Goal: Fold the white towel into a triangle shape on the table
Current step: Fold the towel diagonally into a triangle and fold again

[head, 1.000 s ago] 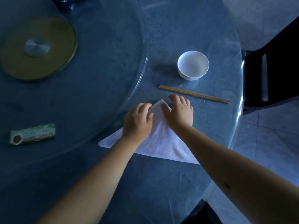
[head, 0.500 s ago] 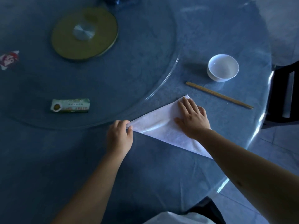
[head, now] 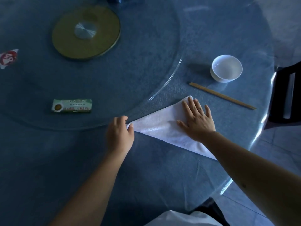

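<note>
On the near right part of the round table (head: pixel 146 168), the white towel (head: pixel 159 126) lay flat, folded into a triangle, one corner pointing toward the chopsticks (head: pixel 223 96). The right hand (head: pixel 197 122) rested palm-down on the towel with fingers spread wide and extended. The left hand (head: pixel 119 134) pinched the towel's left corner, fingers curled closed on the cloth. A white bowl (head: pixel 226 68) stood just beyond the chopsticks. A green packet (head: pixel 72 106) and a gold disc (head: pixel 86 32) sat well apart, under the glass turntable (head: pixel 171 75)
</note>
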